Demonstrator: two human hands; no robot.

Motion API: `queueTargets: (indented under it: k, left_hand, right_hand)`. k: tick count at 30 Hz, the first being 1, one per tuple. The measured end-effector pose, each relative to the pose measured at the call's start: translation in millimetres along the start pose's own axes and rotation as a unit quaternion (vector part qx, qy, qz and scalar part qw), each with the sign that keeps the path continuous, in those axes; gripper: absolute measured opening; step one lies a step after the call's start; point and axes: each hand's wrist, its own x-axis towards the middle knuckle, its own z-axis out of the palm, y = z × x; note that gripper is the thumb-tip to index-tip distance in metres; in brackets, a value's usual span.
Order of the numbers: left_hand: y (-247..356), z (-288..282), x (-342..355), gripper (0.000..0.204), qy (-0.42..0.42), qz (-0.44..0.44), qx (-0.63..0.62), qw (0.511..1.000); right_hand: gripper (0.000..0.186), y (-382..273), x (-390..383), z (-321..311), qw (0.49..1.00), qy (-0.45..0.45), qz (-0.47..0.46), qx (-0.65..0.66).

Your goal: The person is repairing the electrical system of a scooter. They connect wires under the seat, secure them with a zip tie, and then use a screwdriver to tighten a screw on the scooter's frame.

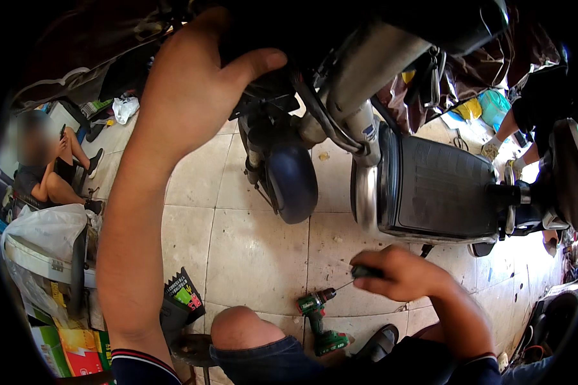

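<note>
An electric scooter stands before me, with its metal steering tube (379, 67), dark front wheel (292, 183) and black footboard (443, 183). My left hand (189, 93) reaches up to the dark front part at the top. Its thumb sticks out to the right, while its other fingers are lost in shadow. Low on the right, my right hand (404, 274) is closed round the dark green handle of a screwdriver (368, 272). The thin shaft points down and left. Beneath it, a green cordless drill (315, 305) lies on the floor by my foot.
A seated person (42, 163) holds a phone at the far left. Plastic-wrapped goods (45, 224) and colourful boxes (77, 350) stand at the near left, a black packet (183, 295) beside my knee. Another person's legs (507, 131) show at the far right. Light tiles (257, 256) cover the floor.
</note>
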Motion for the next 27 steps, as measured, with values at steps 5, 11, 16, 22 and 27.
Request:
queueTargets:
  k: [5, 11, 16, 22, 27]
  left_hand:
    - [-0.5, -1.1, -0.4, 0.043, -0.009, -0.023, 0.013, 1.000]
    - [-4.5, 0.7, 2.0, 0.054, 0.008, 0.001, 0.028, 1.000]
    - [-2.7, -2.3, 2.6, 0.053, -0.013, -0.016, 0.013, 1.000]
    - [3.9, -7.6, 2.2, 0.044, -0.031, -0.015, -0.016, 0.999]
    - [-1.0, -4.6, 4.4, 0.041, -0.038, -0.019, -0.072, 0.996]
  right_hand:
    - [0.045, -94.5, 14.0, -2.2, 0.877, 0.245, -0.115, 0.397]
    - [0.042, -134.9, 68.3, 13.7, 0.798, 0.299, -0.153, 0.500]
    - [0.039, -160.6, 109.9, 23.5, 0.723, 0.369, -0.206, 0.547]
    - [0.034, -153.2, 125.9, 0.4, 0.720, 0.355, -0.232, 0.549]
    - [0.038, -135.4, 113.4, -22.1, 0.767, 0.304, -0.229, 0.517]
